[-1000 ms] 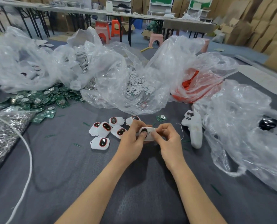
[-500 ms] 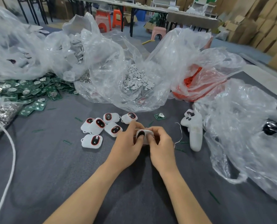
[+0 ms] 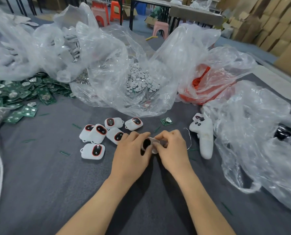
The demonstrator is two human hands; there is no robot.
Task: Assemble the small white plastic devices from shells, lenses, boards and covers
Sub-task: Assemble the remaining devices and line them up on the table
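Grips a small white device [image 3: 154, 141] with both hands, held close together over the grey tabletop [image 3: 39, 184]. Curls the left hand [image 3: 132, 150] round the device's left end. Pinches the right end with the right hand [image 3: 173, 150], fingertips bent onto the white shell. Shows the dark oval lens [image 3: 147, 143] on the device's face, between the two hands. Cannot tell whether the device touches the tabletop or hangs just above it.

Has six finished devices [image 3: 98, 132] in a loose cluster just left of the left hand, each white with a dark, red-rimmed lens facing up, some touching one another. Has one loose circuit board [image 3: 166, 120] lying beyond the right hand, apart from it. Has a white controller-shaped casing [image 3: 205, 138] near the right of the right hand, with a thin white thread [image 3: 189, 139] between the two.

Faces, further beyond both hands, a clear bag of small white discs [image 3: 141, 80], with a bag of orange parts [image 3: 200, 82] to its right. Has green circuit boards [image 3: 22, 95] heaped well to the left of the left hand. Shows more crumpled clear plastic [image 3: 260, 133] right of the casing.
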